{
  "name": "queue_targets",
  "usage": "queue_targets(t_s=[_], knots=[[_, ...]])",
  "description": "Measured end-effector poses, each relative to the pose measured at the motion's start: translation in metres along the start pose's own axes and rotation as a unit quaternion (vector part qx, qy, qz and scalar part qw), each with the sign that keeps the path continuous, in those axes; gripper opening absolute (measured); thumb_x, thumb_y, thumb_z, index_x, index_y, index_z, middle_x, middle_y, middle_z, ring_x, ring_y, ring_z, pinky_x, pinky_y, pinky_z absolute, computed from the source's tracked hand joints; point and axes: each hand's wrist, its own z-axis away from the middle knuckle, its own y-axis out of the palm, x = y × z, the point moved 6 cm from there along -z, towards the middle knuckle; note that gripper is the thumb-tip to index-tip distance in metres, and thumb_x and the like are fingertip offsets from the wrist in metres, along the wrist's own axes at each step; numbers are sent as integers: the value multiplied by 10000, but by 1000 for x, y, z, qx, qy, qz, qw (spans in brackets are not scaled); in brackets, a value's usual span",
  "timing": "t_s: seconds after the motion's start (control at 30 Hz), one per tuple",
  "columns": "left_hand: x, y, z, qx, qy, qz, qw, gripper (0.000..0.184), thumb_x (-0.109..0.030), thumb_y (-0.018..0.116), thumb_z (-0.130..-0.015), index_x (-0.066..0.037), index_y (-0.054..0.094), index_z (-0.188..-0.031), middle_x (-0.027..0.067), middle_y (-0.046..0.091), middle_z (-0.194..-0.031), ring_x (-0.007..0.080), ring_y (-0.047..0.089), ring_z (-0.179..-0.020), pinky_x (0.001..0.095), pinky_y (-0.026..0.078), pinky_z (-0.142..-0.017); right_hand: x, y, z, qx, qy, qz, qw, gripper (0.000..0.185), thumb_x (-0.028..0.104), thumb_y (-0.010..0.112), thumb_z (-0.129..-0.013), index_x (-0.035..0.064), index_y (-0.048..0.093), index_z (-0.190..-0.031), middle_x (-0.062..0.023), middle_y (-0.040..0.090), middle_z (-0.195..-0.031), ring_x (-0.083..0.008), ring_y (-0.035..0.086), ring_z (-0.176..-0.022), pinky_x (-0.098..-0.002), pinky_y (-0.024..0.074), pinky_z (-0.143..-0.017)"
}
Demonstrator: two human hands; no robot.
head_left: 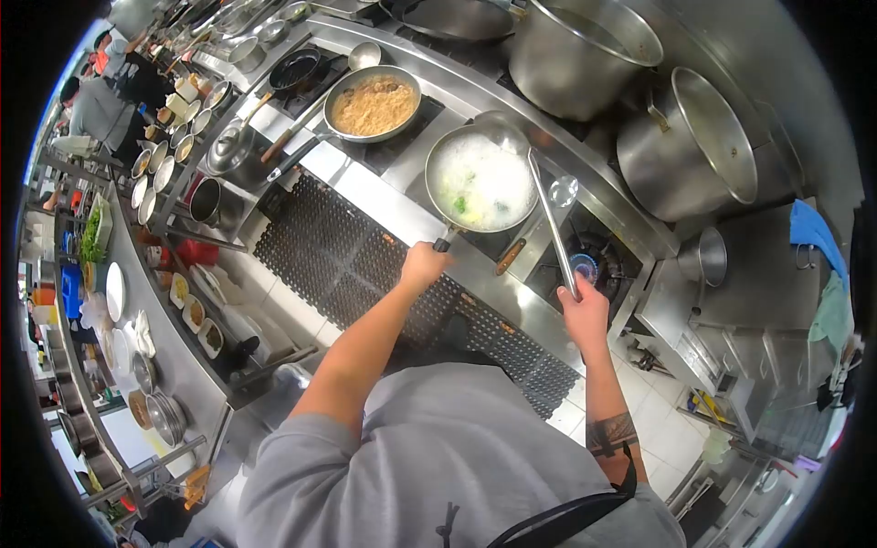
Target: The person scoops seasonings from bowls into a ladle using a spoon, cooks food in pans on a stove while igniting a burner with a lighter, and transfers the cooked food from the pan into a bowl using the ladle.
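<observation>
My left hand (425, 266) is closed around the dark handle of a frying pan (440, 146). Pale, foamy liquid (482, 178) fills the pan, with green pieces showing at its lower left. My right hand (585, 309) grips the long metal handle of a ladle (552, 212), whose far end reaches the pan's upper right rim. Its bowl seems to be over the pan, blurred by glare and steam. A tool with a wooden handle (511, 257) lies on the steel edge between my hands. Beside my right hand a burner (585, 267) burns with a blue flame.
Left of my pan, another pan (407, 84) holds a tan, grainy food. Two large stockpots (585, 64) (681, 151) stand at the back right. A black perforated mat (338, 247) covers the floor. Two people (100, 114) are at the far left, beyond a steel counter (196, 365).
</observation>
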Motion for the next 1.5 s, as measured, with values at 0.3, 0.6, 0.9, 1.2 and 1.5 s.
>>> queue_targets(t_s=[0.3, 0.6, 0.9, 1.2, 1.5], knots=[[15, -50, 63, -66, -27, 8, 997, 324, -242, 737, -746, 31, 740, -921, 188, 726, -772, 303, 732, -764, 420, 557, -754, 49, -19, -18, -12, -221, 209, 953, 430, 183, 675, -919, 41, 635, -1323, -227, 707, -1012, -430, 676, -909, -497, 543, -810], [65, -138, 169, -150, -117, 85, 978, 322, -258, 821, -737, 30, 725, -841, 168, 693, -702, 250, 689, -663, 414, 528, -681, 128, 17, -3, 221, -238, 159, 932, 335, 144, 690, -914, -11, 678, -1210, -135, 674, -717, -320, 671, -648, -387, 551, -642], [176, -232, 241, -259, -148, 131, 946, 299, -219, 802, -778, 41, 721, -903, 161, 689, -706, 226, 650, -638, 394, 510, -658, 241, 123, 98, 528, 87, 3, 845, 153, 109, 636, -975, 17, 682, -1088, -4, 576, -673, -86, 539, -508, -261, 460, -434], [279, -341, 300, -306, -240, 194, 901, 334, -258, 770, -824, 21, 715, -999, 160, 683, -735, 256, 665, -685, 399, 512, -699, 406, 256, 193, 637, 137, 18, 758, 240, 134, 607, -1007, -29, 627, -1182, -25, 577, -717, -95, 529, -511, -268, 456, -417], [355, -413, 344, -385, -264, 274, 841, 340, -286, 791, -798, 23, 687, -892, 157, 648, -708, 265, 612, -656, 406, 482, -660, 523, 387, 249, 745, 164, -46, 644, 272, 122, 569, -1019, -88, 615, -1186, -45, 576, -706, -80, 473, -496, -251, 380, -355]])
